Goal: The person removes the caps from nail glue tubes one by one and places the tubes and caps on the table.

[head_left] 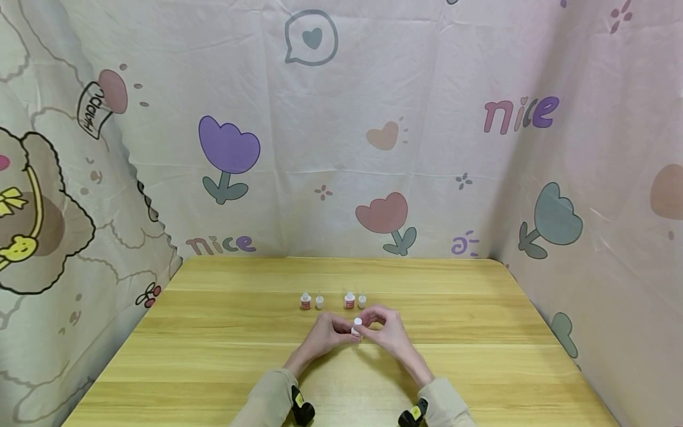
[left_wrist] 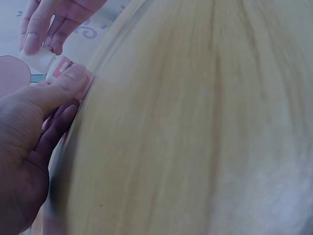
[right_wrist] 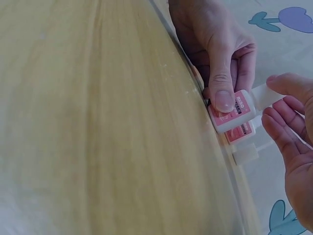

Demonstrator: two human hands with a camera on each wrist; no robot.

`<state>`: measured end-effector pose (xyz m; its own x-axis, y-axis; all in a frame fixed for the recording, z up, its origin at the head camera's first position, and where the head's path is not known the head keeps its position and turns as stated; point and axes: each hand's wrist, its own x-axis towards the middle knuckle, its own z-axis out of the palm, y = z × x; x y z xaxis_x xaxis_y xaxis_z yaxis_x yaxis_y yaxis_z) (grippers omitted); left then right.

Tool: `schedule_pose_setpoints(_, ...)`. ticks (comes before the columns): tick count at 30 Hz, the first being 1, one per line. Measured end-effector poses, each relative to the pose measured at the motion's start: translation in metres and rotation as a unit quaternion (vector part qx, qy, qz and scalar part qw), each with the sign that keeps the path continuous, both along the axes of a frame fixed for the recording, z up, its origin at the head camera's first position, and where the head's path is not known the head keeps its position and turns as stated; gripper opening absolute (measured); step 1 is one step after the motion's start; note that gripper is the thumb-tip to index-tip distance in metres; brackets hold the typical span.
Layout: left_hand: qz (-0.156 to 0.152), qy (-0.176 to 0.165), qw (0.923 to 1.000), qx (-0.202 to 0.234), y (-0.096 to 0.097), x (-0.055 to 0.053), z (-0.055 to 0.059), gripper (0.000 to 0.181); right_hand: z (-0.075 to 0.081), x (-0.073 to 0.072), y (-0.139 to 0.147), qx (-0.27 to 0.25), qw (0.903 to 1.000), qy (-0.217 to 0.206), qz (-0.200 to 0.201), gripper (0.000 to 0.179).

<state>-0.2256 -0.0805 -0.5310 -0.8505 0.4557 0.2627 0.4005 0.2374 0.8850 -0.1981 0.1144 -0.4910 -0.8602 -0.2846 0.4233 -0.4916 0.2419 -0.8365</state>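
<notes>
My left hand (head_left: 326, 331) grips a small white bottle (right_wrist: 234, 113) with a pink label, thumb across the label. On the bottle's neck is a white cap (right_wrist: 265, 96), pinched between the thumb and fingers of my right hand (head_left: 389, 332). Whether the cap is loose or tight cannot be told. Beyond the hands, two similar bottles stand upright on the table, one left (head_left: 306, 302) and one right (head_left: 349, 301). To the right of each stands a small white cap, the left cap (head_left: 319, 302) and the right cap (head_left: 362, 302), each with a thin tip pointing up.
The wooden table (head_left: 240, 356) reaches back to a patterned cloth (head_left: 320, 148) hanging behind it, with more cloth along both sides. A black wrist camera (head_left: 303, 409) sits at the left sleeve, another wrist camera (head_left: 413, 413) at the right sleeve.
</notes>
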Motion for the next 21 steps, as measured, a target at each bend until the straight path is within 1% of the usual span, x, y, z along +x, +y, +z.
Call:
schedule_pose_setpoints(3,0.001,0.002,1.0000,0.001,0.000,0.000,0.000,0.015,-0.004,-0.002,0.001,-0.002,0.9999,0.009,0.007,0.014)
schedule_pose_setpoints(7,0.000,0.005,1.0000,0.000,0.000,0.000,0.000,0.013,-0.018,-0.011,0.004,-0.004,0.9998,0.013,0.014,0.014)
schedule_pose_setpoints(11,0.000,0.007,1.0000,-0.003,0.000,0.000,0.000,0.012,-0.018,-0.011,0.004,-0.003,0.9997,0.017,0.016,0.014)
schedule_pose_setpoints(15,0.001,0.008,1.0000,-0.003,0.000,0.000,0.000,0.012,-0.018,-0.010,0.002,0.000,0.9998,0.019,0.010,0.016)
schedule_pose_setpoints(21,-0.001,0.005,1.0000,0.003,-0.001,0.001,0.000,0.014,-0.017,-0.010,0.001,0.006,0.9999,0.008,-0.013,0.016)
